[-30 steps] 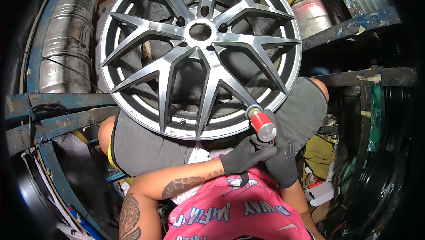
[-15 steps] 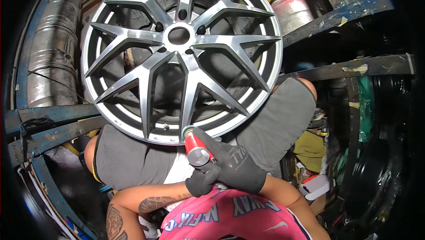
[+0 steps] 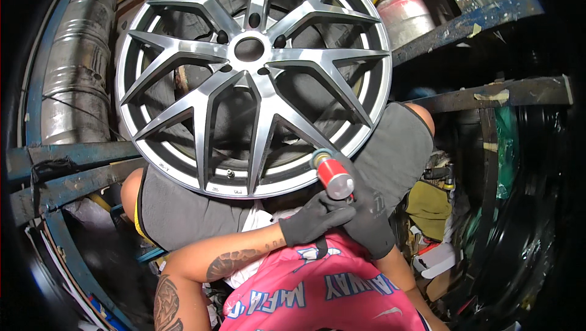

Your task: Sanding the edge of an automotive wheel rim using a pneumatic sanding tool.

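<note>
A silver and dark multi-spoke wheel rim [image 3: 274, 99] fills the upper middle, above my grey-clad legs. My gloved right hand [image 3: 366, 215] is closed around a red, silver-capped handheld power tool [image 3: 331, 172], whose round pad meets a lower-right spoke end near the rim's edge. My gloved left hand [image 3: 314, 215] is closed just below the tool, against my right hand and apparently on the tool's lower part, which is mostly hidden.
Dented metal cylinders [image 3: 76, 75] stand on the left and upper right. Painted steel frame bars [image 3: 470, 26] flank my legs. An olive cloth [image 3: 427, 206], a white box [image 3: 433, 264], green plastic [image 3: 505, 148] and dark round items lie at the right.
The tool went from a right spoke down-left to the bottom middle half a second ago, then back rightward and up, both hands moving along. The view shifted slightly.
</note>
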Demonstrator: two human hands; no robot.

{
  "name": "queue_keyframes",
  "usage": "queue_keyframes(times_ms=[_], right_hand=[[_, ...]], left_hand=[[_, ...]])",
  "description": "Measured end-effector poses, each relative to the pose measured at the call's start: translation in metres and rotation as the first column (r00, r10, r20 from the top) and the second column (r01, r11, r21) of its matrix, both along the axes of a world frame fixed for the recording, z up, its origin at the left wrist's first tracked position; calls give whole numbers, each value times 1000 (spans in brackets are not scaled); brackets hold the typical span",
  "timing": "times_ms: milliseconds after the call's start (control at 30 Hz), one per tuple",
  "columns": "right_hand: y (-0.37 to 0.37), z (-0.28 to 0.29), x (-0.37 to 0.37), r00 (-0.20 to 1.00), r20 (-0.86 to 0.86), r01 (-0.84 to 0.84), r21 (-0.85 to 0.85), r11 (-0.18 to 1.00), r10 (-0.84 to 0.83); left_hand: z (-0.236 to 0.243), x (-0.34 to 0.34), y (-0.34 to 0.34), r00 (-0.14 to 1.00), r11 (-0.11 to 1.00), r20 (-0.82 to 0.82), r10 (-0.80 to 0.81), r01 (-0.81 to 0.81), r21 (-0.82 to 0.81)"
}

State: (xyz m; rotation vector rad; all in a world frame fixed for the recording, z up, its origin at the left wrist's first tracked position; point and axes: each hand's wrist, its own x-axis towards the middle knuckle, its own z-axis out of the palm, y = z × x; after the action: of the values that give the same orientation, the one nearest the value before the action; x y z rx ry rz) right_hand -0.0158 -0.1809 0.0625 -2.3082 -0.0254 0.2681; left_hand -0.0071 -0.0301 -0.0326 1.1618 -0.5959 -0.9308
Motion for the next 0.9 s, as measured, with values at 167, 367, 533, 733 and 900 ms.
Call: queue_keyframes(times_ms=[167, 367, 533, 733, 900], right_hand=[[21, -12, -8, 947, -5, -317, 165, 934, 322], [47, -16, -1, 891, 35, -454, 84, 887, 453], [7, 2, -1, 928, -47, -366, 82, 927, 371], [-10, 4, 2, 973, -230, 11, 74, 997, 6], [7, 4, 5, 977, -154, -129, 134, 983, 149]], left_hand=[[-4, -59, 40, 793, 913, 469, 388, -401, -76], [2, -86, 34, 747, 786, -475, 464, -595, -169], [-6, -42, 24, 931, 975, 290, 221, -203, -90], [14, -10, -14, 963, 957, -95, 254, -264, -119], [18, -38, 11, 850, 966, -468, 242, -257, 32]])
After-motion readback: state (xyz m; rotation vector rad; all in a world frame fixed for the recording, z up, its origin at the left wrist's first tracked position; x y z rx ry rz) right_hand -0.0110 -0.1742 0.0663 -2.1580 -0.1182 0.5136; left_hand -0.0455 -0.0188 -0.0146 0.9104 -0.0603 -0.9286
